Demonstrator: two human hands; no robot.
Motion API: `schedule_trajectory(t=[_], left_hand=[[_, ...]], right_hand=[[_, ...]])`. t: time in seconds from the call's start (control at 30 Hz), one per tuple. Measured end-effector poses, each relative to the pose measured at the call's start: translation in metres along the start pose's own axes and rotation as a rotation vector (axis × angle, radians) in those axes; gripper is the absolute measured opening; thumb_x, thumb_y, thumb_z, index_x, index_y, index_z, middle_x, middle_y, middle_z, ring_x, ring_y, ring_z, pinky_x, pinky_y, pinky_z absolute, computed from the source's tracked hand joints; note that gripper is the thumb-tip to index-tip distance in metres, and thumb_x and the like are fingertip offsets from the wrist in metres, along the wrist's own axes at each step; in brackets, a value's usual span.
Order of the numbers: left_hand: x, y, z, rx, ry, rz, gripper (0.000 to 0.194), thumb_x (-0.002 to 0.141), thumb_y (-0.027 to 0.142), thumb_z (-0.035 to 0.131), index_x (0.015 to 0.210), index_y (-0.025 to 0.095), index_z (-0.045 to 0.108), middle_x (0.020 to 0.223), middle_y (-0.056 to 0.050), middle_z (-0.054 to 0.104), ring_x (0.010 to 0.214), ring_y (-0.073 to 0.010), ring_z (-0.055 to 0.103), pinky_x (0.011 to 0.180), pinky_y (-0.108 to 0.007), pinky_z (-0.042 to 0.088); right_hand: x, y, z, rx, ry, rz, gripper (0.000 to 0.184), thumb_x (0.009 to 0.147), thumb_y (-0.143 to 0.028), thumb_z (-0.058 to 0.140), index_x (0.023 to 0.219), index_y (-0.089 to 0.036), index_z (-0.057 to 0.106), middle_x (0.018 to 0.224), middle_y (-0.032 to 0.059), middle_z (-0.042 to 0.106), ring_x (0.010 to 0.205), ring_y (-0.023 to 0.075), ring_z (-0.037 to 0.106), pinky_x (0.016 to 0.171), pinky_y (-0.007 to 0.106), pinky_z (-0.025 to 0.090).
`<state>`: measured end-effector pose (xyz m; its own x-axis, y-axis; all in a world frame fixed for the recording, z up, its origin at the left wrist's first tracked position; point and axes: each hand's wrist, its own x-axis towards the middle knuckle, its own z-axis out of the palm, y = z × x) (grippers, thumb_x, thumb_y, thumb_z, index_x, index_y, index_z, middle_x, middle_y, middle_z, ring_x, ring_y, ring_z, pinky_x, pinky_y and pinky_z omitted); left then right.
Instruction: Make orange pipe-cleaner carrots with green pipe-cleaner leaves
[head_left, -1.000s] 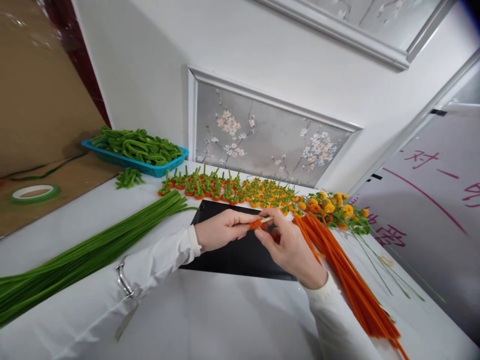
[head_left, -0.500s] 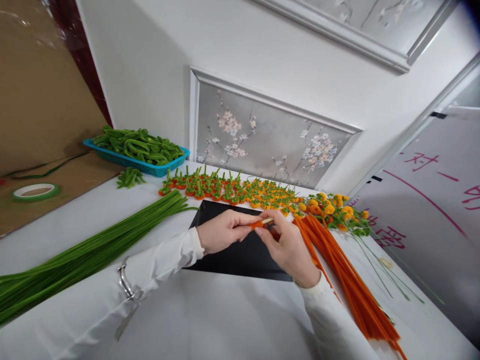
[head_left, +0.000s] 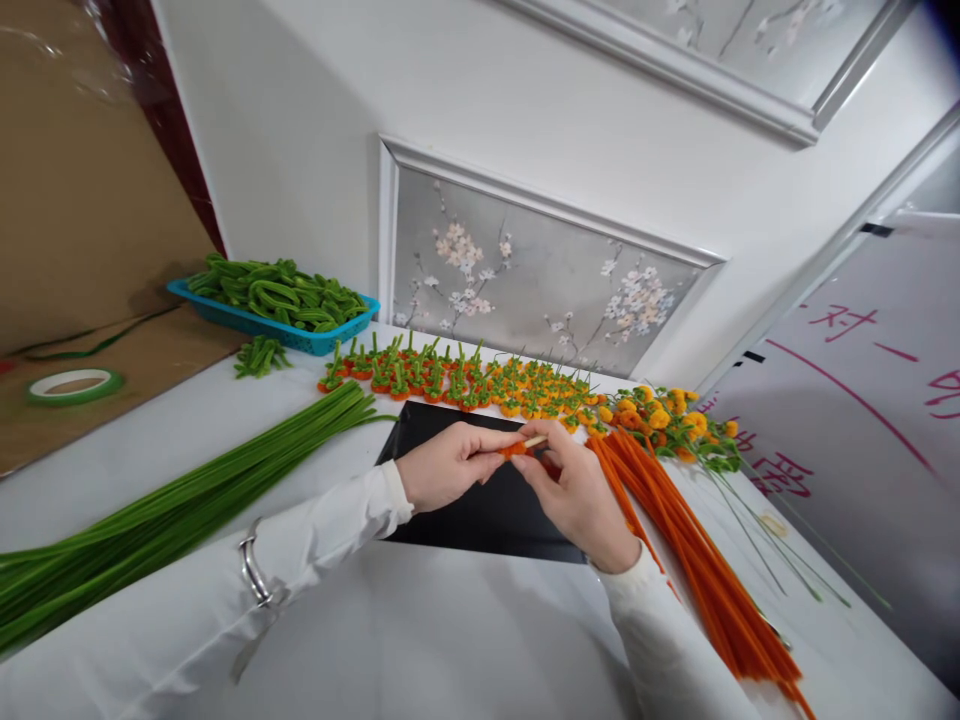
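My left hand (head_left: 444, 466) and my right hand (head_left: 579, 494) meet above a black mat (head_left: 480, 515) on the white table. Both are closed in a pinch on a thin wooden stick (head_left: 534, 441) with an orange pipe cleaner (head_left: 514, 450) coiled round it. The left fingers grip the coiled end. The right thumb and fingers press on the orange strand beside the stick. A bundle of long orange pipe cleaners (head_left: 690, 560) lies just right of my right wrist.
Long green pipe cleaners (head_left: 172, 510) lie at the left. A blue basket (head_left: 232, 316) of bent green pieces stands at the back left, beside a tape roll (head_left: 71, 386). Rows of small orange-and-green pieces (head_left: 465, 382) and yellow flowers (head_left: 671, 415) line the wall side.
Both hands have stayed together on the stick, shifting only slightly; the orange coil sits a little lower against the left fingertips.
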<state>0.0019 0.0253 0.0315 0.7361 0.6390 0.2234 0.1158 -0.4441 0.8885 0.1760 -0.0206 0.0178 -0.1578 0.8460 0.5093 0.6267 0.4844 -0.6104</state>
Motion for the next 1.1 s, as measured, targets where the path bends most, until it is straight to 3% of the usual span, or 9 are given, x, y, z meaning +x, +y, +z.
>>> schedule_trajectory(t=[0.27, 0.4, 0.47, 0.6, 0.7, 0.8, 0.87, 1.0, 1.1], left_hand=[[-0.001, -0.002, 0.013, 0.1, 0.205, 0.031, 0.04, 0.083, 0.015, 0.044, 0.121, 0.012, 0.058, 0.071, -0.002, 0.068, 0.072, -0.0153, 0.06, 0.076, -0.027, 0.046], [-0.004, -0.008, 0.02, 0.149, 0.293, 0.052, 0.039, 0.085, 0.02, 0.045, 0.12, 0.016, 0.059, 0.087, -0.004, 0.072, 0.081, -0.0188, 0.063, 0.082, -0.031, 0.047], [-0.005, -0.012, 0.021, 0.167, 0.317, 0.054, 0.038, 0.085, 0.021, 0.045, 0.12, 0.016, 0.06, 0.085, -0.004, 0.072, 0.079, -0.0188, 0.063, 0.081, -0.031, 0.047], [-0.002, -0.016, 0.019, 0.152, 0.308, 0.02, 0.038, 0.085, 0.021, 0.045, 0.12, 0.014, 0.059, 0.07, -0.002, 0.067, 0.065, -0.0151, 0.058, 0.069, -0.026, 0.047], [0.002, -0.014, 0.014, 0.029, 0.236, -0.012, 0.041, 0.083, 0.016, 0.046, 0.122, 0.013, 0.057, 0.068, 0.0, 0.063, 0.058, -0.0102, 0.051, 0.061, -0.022, 0.044], [0.003, -0.008, 0.007, -0.103, 0.188, -0.027, 0.038, 0.08, 0.013, 0.048, 0.116, 0.013, 0.061, 0.083, -0.003, 0.067, 0.066, -0.0096, 0.055, 0.067, -0.022, 0.045], [0.004, -0.004, 0.002, -0.115, 0.194, -0.039, 0.031, 0.08, 0.016, 0.051, 0.107, 0.012, 0.066, 0.091, -0.005, 0.069, 0.079, -0.0123, 0.059, 0.076, -0.024, 0.046], [0.005, -0.006, -0.005, -0.023, 0.296, -0.002, 0.023, 0.08, 0.025, 0.056, 0.089, 0.011, 0.071, 0.098, -0.008, 0.07, 0.095, -0.0184, 0.061, 0.089, -0.028, 0.044], [0.006, -0.012, -0.008, 0.09, 0.374, 0.024, 0.025, 0.081, 0.027, 0.055, 0.092, 0.011, 0.071, 0.095, -0.007, 0.072, 0.092, -0.0197, 0.064, 0.087, -0.029, 0.047]], right_hand=[[0.001, 0.003, 0.009, -0.031, 0.055, 0.036, 0.019, 0.082, -0.019, 0.05, 0.101, -0.022, 0.052, 0.081, -0.0001, 0.061, 0.06, 0.0127, 0.054, 0.053, 0.023, 0.04], [-0.001, 0.005, 0.016, -0.083, 0.082, 0.036, 0.022, 0.081, -0.017, 0.049, 0.102, -0.022, 0.052, 0.084, 0.0008, 0.062, 0.065, 0.0145, 0.057, 0.054, 0.024, 0.04], [-0.002, 0.005, 0.019, -0.112, 0.088, 0.043, 0.022, 0.081, -0.016, 0.048, 0.102, -0.023, 0.052, 0.085, 0.0012, 0.063, 0.067, 0.0153, 0.058, 0.055, 0.024, 0.04], [0.0, 0.004, 0.018, -0.129, 0.084, 0.03, 0.023, 0.083, -0.017, 0.047, 0.105, -0.023, 0.053, 0.086, 0.0016, 0.064, 0.071, 0.016, 0.06, 0.058, 0.024, 0.043], [0.001, 0.007, 0.01, -0.095, 0.046, -0.008, 0.039, 0.084, -0.022, 0.051, 0.122, -0.024, 0.045, 0.092, 0.0018, 0.064, 0.074, 0.0154, 0.061, 0.063, 0.025, 0.046], [0.002, 0.015, 0.0, -0.078, 0.049, -0.043, 0.063, 0.08, -0.025, 0.058, 0.136, -0.026, 0.029, 0.098, 0.002, 0.063, 0.071, 0.0137, 0.061, 0.066, 0.025, 0.048], [0.001, 0.022, -0.005, -0.113, 0.091, -0.045, 0.065, 0.081, -0.026, 0.058, 0.137, -0.024, 0.027, 0.094, 0.0019, 0.064, 0.067, 0.0133, 0.061, 0.064, 0.025, 0.048], [0.0, 0.027, -0.012, -0.249, -0.01, -0.05, 0.023, 0.089, -0.028, 0.047, 0.11, -0.021, 0.055, 0.071, 0.0004, 0.064, 0.062, 0.0144, 0.06, 0.06, 0.024, 0.044], [-0.002, 0.019, -0.013, -0.36, -0.151, -0.092, 0.025, 0.092, -0.027, 0.041, 0.081, -0.021, 0.061, 0.064, 0.0009, 0.062, 0.056, 0.0131, 0.057, 0.057, 0.023, 0.04]])
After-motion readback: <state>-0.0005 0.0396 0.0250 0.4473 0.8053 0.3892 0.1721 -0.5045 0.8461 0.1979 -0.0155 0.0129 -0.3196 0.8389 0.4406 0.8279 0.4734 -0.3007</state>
